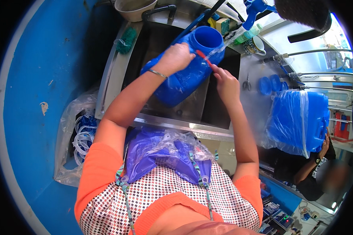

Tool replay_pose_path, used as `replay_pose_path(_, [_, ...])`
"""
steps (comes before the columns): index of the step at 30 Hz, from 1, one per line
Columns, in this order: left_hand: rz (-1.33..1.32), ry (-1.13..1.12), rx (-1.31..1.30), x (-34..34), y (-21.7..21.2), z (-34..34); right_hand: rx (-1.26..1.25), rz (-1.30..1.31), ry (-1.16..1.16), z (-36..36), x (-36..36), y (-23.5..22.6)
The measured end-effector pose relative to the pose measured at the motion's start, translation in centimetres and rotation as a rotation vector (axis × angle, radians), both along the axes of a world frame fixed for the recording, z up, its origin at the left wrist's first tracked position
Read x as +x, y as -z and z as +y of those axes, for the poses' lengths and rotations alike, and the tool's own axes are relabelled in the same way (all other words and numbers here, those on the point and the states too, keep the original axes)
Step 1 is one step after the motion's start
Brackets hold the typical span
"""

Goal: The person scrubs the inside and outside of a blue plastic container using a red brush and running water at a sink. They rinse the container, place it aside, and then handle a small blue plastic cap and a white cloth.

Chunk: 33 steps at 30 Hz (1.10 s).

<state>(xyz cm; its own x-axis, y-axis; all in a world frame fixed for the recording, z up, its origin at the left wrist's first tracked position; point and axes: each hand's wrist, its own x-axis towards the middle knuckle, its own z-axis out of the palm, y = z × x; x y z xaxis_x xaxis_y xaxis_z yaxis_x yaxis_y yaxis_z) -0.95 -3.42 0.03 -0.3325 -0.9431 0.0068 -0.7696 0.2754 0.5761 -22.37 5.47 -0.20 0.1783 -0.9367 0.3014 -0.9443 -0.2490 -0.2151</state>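
Note:
A large blue plastic jug (pixel 182 84) lies tilted in the steel sink (pixel 219 103), its wide open mouth facing up and away. My left hand (pixel 178 56) is closed on the jug beside its neck, probably at the handle, which my fingers cover. Held in my closed right hand (pixel 226 81) is a slim red brush-like tool (pixel 204 56); its tip rests at the jug's shoulder, and its exact kind is hard to make out. Water (pixel 233 36) runs from a blue tap (pixel 254 11) onto the jug near its neck.
A green scouring pad (pixel 125 41) sits on the sink's left rim. Behind are a sponge (pixel 222 26) and a patterned mug (pixel 255 46). Scissors (pixel 247 83), blue lids (pixel 265 85) and a plastic-wrapped blue jug (pixel 298 121) stand right, where another person's hand (pixel 324 147) touches that jug.

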Motion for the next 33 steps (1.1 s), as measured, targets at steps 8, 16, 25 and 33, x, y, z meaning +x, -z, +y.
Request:
replay_pose_path(8, [0.004,-0.036,0.034,2.1,1.0,-1.2,-0.222,-0.153,-0.018,-1.0,-1.4,3.9])
replay_pose_path(16, [-0.006,0.041,0.039,3.8,0.8,0.3,-0.016,-0.766,0.229,-2.1,-1.0,3.1])
replay_pose_path(25, [-0.064,0.346,-0.148,3.7,-0.1,0.7,0.495,-0.710,0.139,-3.5,-6.5,-3.4])
replay_pose_path(33, [-0.209,0.746,-0.291,1.4,-2.5,0.2,1.064,-0.185,-0.251,-6.5,-7.8,-8.6])
